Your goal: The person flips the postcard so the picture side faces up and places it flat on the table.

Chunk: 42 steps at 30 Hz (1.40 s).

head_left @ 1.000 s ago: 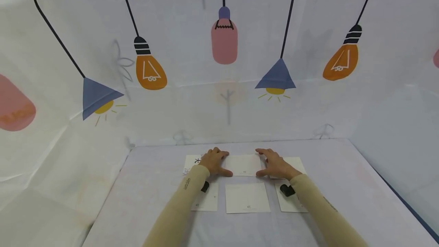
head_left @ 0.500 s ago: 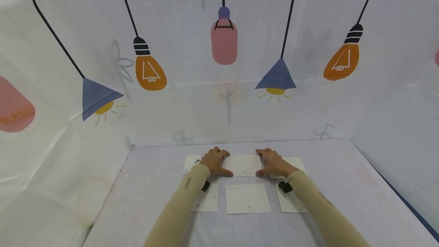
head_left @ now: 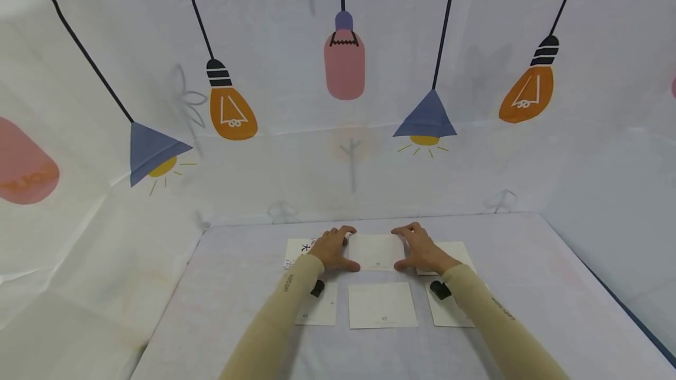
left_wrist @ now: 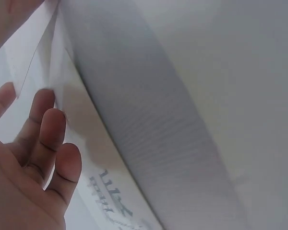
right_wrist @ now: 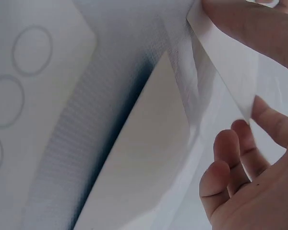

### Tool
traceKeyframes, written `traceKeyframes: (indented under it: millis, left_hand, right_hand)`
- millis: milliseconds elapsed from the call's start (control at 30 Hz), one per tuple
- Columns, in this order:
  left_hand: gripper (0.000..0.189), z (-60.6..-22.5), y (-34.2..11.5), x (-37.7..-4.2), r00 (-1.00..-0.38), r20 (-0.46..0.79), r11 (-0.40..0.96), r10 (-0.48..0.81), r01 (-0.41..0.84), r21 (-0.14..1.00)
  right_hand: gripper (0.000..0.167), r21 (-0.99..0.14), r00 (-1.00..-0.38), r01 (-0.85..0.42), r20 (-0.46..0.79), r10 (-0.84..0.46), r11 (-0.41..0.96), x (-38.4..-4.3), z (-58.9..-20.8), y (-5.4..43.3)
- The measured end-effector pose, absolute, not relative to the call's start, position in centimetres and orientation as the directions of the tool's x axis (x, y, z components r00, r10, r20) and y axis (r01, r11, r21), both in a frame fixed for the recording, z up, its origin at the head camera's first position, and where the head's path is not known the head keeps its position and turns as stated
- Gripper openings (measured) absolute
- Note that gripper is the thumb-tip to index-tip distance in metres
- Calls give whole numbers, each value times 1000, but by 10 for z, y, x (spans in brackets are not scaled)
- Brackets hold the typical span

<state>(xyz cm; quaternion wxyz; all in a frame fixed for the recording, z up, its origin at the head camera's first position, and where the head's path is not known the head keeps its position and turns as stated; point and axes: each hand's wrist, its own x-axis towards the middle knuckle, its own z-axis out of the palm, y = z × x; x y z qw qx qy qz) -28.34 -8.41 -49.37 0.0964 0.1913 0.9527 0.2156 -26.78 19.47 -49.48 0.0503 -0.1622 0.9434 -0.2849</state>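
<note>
In the head view, a plain white card in the middle of the back row lies between both hands, its far edge slightly raised. My left hand holds its left side, thumb at the near corner and a finger at the far one. My right hand holds the right side the same way. The left wrist view shows the card between thumb and index finger, the other fingers loosely bent. In the right wrist view the card spans thumb and index finger, tilted off the cloth.
A card with dark characters lies partly under my left arm. Another back-row card sits behind my right wrist. The front row has a left card, a middle card and a right card. A printed cloth wall stands behind.
The held card's far edge has risen slightly from the table. Fingertips of both hands have shifted a little inward along its far corners. The other cards have stayed in place.
</note>
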Motion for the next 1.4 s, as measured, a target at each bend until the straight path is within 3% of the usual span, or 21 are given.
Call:
traceKeyframes:
  millis: [200, 533, 1033, 1400]
  left_hand:
    - [97, -493, -83, -284, -914, -87, 833, 395, 317, 454]
    - [63, -491, -86, -279, -939, -35, 803, 341, 271, 530]
    - [41, -496, -78, -280, -948, 10, 770, 318, 264, 581]
    - [38, -498, -80, -279, -949, 59, 747, 311, 282, 602]
  right_hand:
    - [87, -548, -942, -284, 7, -335, 787, -267, -497, 193]
    - [88, -511, -940, -316, 52, -338, 799, -260, -498, 193]
    - [78, -522, -944, -321, 112, -310, 790, -254, -494, 191]
    - [62, -668, -976, -172, 17, -217, 724, -254, -490, 200]
